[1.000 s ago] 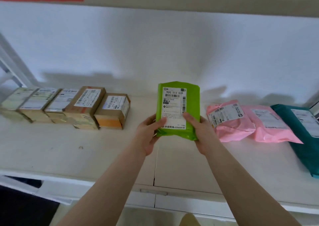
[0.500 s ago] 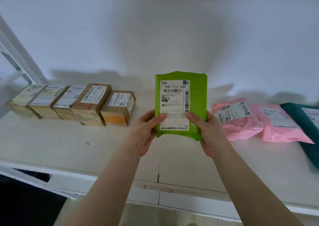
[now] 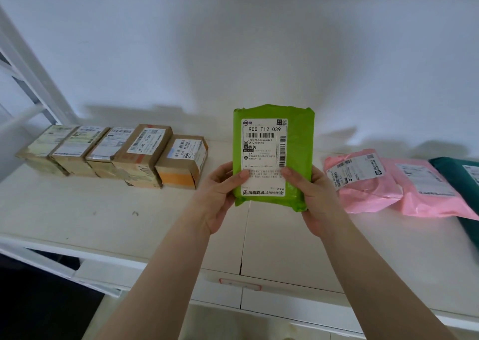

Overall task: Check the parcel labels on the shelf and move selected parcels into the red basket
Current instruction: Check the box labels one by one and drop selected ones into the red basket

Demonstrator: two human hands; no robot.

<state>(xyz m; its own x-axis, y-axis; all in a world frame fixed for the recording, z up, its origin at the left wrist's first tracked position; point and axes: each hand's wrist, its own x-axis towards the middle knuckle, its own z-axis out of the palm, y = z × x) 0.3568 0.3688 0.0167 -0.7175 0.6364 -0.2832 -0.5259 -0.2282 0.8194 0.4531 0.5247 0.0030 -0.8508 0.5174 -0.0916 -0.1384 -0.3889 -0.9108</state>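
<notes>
At frame centre, above the white shelf (image 3: 103, 217), left hand (image 3: 220, 197) and right hand (image 3: 315, 197) are each gripping the soft, seemingly light green plastic mailer parcel (image 3: 298, 145) by its lower edges, label facing the viewer.

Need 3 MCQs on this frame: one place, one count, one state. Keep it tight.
1. The brown cardboard boxes lie where relative to the green plastic mailer?
A right B left C behind
2. How many pink plastic mailers are on the white shelf?
A two B one C four
3. The green mailer is:
A lying flat B held by one hand C held upright by both hands

B: the boxes line the shelf's left end.
A: two overlap at right.
C: left hand and right hand grip its lower edges.
</notes>
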